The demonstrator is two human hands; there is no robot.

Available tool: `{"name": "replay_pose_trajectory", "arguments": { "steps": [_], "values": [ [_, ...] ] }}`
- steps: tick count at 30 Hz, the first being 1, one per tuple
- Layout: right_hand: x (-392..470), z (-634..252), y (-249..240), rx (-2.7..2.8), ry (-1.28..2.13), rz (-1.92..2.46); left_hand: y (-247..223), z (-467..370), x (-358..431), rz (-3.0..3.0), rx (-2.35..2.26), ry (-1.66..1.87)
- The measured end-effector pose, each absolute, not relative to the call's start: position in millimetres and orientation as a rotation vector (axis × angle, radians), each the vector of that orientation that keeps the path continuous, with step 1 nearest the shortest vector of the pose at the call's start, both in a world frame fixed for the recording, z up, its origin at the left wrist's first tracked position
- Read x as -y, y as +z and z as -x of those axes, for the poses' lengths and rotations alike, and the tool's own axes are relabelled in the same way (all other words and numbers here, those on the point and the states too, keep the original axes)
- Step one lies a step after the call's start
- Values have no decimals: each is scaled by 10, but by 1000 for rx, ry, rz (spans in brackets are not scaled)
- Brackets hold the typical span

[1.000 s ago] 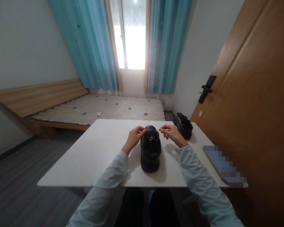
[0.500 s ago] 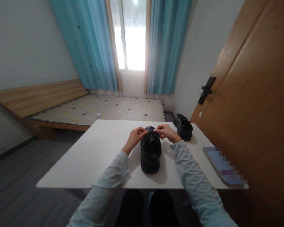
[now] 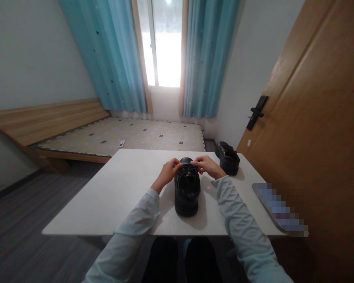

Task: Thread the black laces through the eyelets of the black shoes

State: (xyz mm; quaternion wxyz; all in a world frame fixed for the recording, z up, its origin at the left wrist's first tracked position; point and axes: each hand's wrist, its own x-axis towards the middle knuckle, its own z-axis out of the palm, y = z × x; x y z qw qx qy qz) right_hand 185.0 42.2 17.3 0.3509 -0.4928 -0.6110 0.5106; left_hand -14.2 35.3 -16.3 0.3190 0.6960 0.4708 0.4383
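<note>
A black lace-up shoe stands upright on the white table, its heel towards me and its toe pointing away. My left hand reaches its left side near the toe, thumb and fingers pinched at the lowest row of the black shoelace. From the other side my right hand pinches at the same lacing. The bit of lace between the fingertips is too small to see clearly. A second black shoe rests at the table's far right corner.
A flat, blurred-out device lies along the table's right edge, beside a wooden door. Beyond the table is a bed with a small white remote on it. My knees are under the near edge.
Both hands stay at the shoe's front lacing with almost the same pinch. The whole view has shifted very slightly; the shoes keep their places on the table.
</note>
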Motion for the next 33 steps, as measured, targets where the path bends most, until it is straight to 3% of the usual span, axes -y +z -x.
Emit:
{"name": "replay_pose_trajectory", "arguments": {
  "steps": [25, 33],
  "values": [
    [-321, -1992, 63, 1507, 1354, 1275, -258, 241, -341, -1725, -1219, 1097],
    [-330, -1975, 77, 1623, 1174, 1277, -110, 222, -259, -1787, -1257, 1172]
  ]
}}
